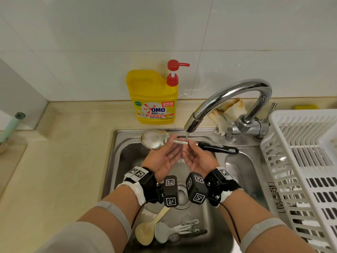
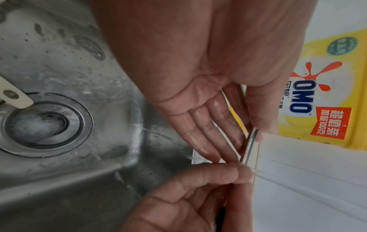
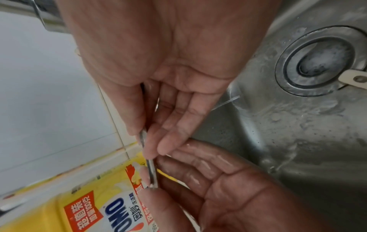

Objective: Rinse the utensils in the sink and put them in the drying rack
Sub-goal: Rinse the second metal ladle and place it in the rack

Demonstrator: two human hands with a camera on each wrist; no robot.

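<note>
A large steel serving spoon [image 1: 155,138] with a black handle [image 1: 218,147] lies level under the faucet spout [image 1: 191,125], over the sink [image 1: 116,161]. A thin stream of water falls on its metal shaft [image 2: 250,146]. My left hand [image 1: 172,141] pinches the shaft just behind the bowl, thumb on top. My right hand [image 1: 188,143] pinches the shaft [image 3: 152,172] where it meets the black handle. Both palms face up. Low in the basin lie a wooden spoon [image 1: 145,232], a grey spoon [image 1: 164,232] and darker utensils.
A white slatted drying rack [image 1: 300,161] stands right of the sink. A yellow dish-soap bottle [image 1: 155,99] stands on the counter behind the sink. A cloth [image 1: 229,110] lies behind the faucet base. The drain [image 2: 43,124] holds foamy water.
</note>
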